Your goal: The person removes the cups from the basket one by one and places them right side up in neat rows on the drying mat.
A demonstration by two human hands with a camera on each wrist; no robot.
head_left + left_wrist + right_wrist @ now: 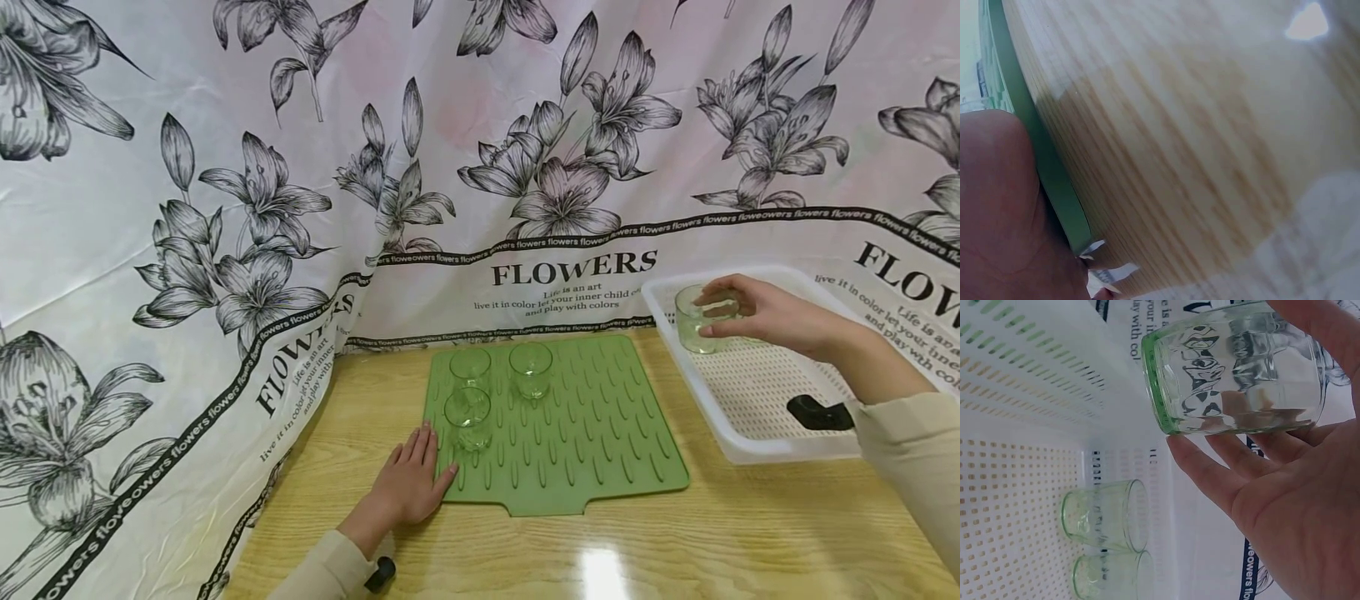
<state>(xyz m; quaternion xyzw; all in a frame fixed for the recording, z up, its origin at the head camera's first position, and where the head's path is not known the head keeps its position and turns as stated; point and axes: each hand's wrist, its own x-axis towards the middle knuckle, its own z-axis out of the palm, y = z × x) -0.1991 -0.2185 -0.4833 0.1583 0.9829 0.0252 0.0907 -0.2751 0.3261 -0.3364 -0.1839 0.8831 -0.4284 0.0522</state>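
My right hand (768, 315) grips a clear, green-tinted drinking glass (687, 330) over the left side of the white basket (723, 429). In the right wrist view that glass (1235, 375) lies between the thumb and the fingers. Two more glasses, one of them higher up (1107, 512), stand in the basket below it. My left hand (408, 483) lies with straight fingers at the left edge of the green ridged mat (570, 442), touching it. Three glasses stand on the mat's left part: a back-left glass (470, 367), another to its right (531, 375) and a nearer one (468, 421).
The wooden table (480, 558) carries the mat and the basket. A floral curtain (420, 292) hangs behind and along the left side. The basket's raised wall stands right of the mat, with a strip of table between them.
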